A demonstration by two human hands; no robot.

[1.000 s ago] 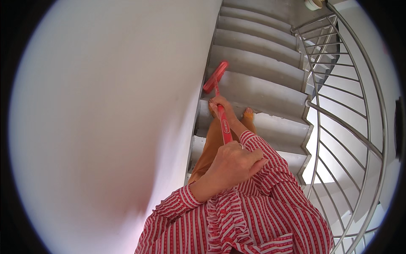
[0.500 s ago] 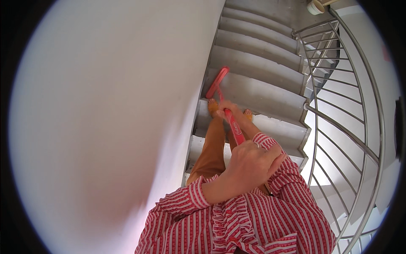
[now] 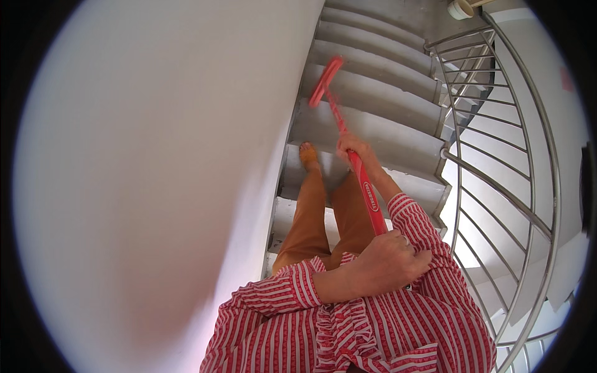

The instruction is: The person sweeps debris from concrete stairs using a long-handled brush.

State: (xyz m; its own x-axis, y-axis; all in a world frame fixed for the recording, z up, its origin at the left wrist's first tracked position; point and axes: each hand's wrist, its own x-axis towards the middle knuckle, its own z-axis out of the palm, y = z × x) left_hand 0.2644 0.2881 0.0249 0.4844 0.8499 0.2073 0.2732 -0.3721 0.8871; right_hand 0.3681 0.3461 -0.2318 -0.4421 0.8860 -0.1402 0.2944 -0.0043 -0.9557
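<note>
Both my hands grip one red long-handled squeegee, its handle [image 3: 368, 189] slanting forward from my body. My left hand [image 3: 388, 261] is closed around the handle's near end, close to my striped shirt, with a ring on one finger. Farther down the handle my right hand [image 3: 357, 149] is wrapped round it, slightly blurred. The squeegee's flat red head [image 3: 326, 81] is over the steps beyond my feet, near the wall; I cannot tell whether it touches a step. My left foot [image 3: 308, 154] in a tan shoe stands on a step; my right foot is hidden.
Grey curved steps [image 3: 379, 96] run ahead. A plain white wall [image 3: 155, 155] borders them on the left, a metal railing [image 3: 540, 112] on the right. At the top right is a pale dipper [image 3: 461, 9] with a handle.
The squeegee's head has moved forward, away from my feet, onto farther steps. Both hands have shifted right with the handle. My right foot, visible before, is now out of sight.
</note>
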